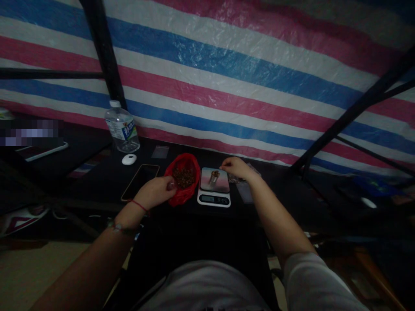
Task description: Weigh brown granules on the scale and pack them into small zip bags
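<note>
— Striped tarpaulin (227, 65) in red, white and blue fills the far side, with dark metal bars (103, 56) in front of it. What stands on the black table (181, 224) below?

— In the middle is a red plastic bag (182, 178), open at the top, with small brown pieces inside. Just to the right of it sits a small white kitchen scale (214, 186), and a little heap of the same brown pieces lies on its plate.

— Where is the left hand (158, 191)?

— It rests at the near left edge of the red bag. The fingers are curled in and pinch something small and dark at the bag's rim; what exactly it is, I cannot tell. A red string is around this wrist.

— And the right hand (236, 166)?

— It is at the far right corner of the scale, fingers bent together and pointing down, touching clear small packets (244, 185) that lie right of the scale. If it grips one of them, I cannot tell.

— What else is on the table?

— A dark phone (140, 182) lies left of the bag. Farther left and far are a white oval object (129, 159) and a clear water bottle (122, 128) with a white cap.
</note>
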`<state>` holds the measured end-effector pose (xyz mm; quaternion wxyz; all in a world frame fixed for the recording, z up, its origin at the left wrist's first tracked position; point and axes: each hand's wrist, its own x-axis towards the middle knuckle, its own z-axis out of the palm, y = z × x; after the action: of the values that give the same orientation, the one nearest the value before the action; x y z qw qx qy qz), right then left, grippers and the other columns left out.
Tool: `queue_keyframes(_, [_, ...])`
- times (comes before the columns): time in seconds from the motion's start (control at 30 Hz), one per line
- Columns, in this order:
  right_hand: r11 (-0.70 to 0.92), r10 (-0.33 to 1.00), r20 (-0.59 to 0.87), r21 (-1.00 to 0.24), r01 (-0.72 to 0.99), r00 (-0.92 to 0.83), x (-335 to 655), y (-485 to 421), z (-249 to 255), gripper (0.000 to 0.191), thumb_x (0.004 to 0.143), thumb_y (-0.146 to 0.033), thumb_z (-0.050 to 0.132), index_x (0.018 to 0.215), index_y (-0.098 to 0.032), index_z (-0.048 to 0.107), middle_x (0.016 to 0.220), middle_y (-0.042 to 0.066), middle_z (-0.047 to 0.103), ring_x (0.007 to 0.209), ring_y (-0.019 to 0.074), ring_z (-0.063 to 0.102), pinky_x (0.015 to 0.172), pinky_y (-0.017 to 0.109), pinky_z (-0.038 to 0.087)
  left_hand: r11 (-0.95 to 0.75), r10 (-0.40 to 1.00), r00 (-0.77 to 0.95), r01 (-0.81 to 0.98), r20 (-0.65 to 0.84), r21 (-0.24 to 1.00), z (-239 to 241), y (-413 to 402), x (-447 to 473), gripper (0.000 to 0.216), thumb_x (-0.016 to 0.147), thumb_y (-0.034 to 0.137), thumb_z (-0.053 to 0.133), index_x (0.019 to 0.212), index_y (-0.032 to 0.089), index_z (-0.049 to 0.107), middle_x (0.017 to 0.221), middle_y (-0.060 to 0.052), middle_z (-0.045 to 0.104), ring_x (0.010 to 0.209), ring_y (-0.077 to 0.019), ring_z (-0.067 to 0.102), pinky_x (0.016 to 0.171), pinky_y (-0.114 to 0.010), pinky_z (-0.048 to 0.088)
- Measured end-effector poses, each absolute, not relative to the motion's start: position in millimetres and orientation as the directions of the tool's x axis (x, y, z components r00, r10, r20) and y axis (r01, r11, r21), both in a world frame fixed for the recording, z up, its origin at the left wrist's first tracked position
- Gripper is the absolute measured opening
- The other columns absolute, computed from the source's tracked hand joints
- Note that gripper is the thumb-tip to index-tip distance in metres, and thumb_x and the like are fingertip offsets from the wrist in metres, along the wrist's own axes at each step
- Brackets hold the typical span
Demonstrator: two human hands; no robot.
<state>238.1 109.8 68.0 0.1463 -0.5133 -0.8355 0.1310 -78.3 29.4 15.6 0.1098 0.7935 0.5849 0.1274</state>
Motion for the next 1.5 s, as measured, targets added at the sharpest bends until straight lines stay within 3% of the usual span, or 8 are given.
queue_keyframes(0.13, [0.449,0.888,0.068,-0.343,0.825,-0.455,239,95,59,0.022,0.076,-0.037,0.064,0.083,-0.017,0.072,0.079,0.004,0.070,0.067,0.0129,0.060,0.058,0.021,0.037,-0.276,0.960,0.278,0.899,0.046,0.341,14,31,-78,0.021,0.077,0.041,0.048,0.076,0.021,0.057,0.074,-0.004,0.067,0.064,-0.0179,0.061,0.058,-0.026,0.040])
queue_keyframes(0.3, [0.441,0.892,0.049,-0.313,0.841,-0.449,236,95,43,0.017,0.075,-0.031,0.064,0.080,-0.017,0.072,0.074,0.003,0.069,0.063,0.0120,0.058,0.055,0.021,0.034,-0.284,0.958,0.284,0.898,0.049,0.337,12,31,-79,0.021,0.077,0.040,0.048,0.076,0.021,0.057,0.072,-0.004,0.066,0.064,-0.0176,0.061,0.058,-0.026,0.040])
queue_keyframes(0.6, [0.445,0.895,0.121,-0.326,0.834,-0.430,239,98,38,0.017,0.076,-0.027,0.063,0.087,-0.018,0.072,0.081,0.004,0.070,0.069,0.0128,0.059,0.058,0.021,0.036,-0.277,0.958,0.283,0.899,0.034,0.340,14,30,-77,0.020,0.076,0.040,0.048,0.073,0.021,0.055,0.070,-0.003,0.065,0.063,-0.0177,0.060,0.056,-0.026,0.038])
queue_keyframes(1.17, [0.488,0.871,0.146,-0.376,0.788,-0.470,236,101,36,0.014,0.078,-0.021,0.059,0.083,-0.016,0.071,0.078,0.004,0.070,0.068,0.0124,0.059,0.059,0.021,0.037,-0.272,0.959,0.282,0.898,0.023,0.345,15,31,-78,0.022,0.078,0.041,0.048,0.076,0.021,0.057,0.073,-0.004,0.067,0.065,-0.0176,0.061,0.058,-0.025,0.039])
queue_keyframes(1.33, [0.499,0.866,0.237,-0.353,0.791,-0.440,232,84,40,0.012,0.078,-0.023,0.060,0.080,-0.016,0.070,0.076,0.004,0.068,0.068,0.0130,0.058,0.060,0.022,0.037,-0.288,0.955,0.296,0.892,0.032,0.349,17,31,-79,0.023,0.079,0.041,0.046,0.074,0.021,0.055,0.072,-0.004,0.065,0.064,-0.0174,0.060,0.057,-0.025,0.039])
queue_keyframes(1.5, [0.542,0.836,0.107,-0.313,0.780,-0.538,219,60,32,0.014,0.080,-0.023,0.060,0.086,-0.018,0.072,0.081,0.004,0.070,0.072,0.0138,0.061,0.067,0.023,0.041,-0.287,0.955,0.295,0.887,0.035,0.361,18,30,-79,0.022,0.079,0.041,0.047,0.074,0.021,0.056,0.071,-0.003,0.065,0.064,-0.0169,0.060,0.058,-0.025,0.039])
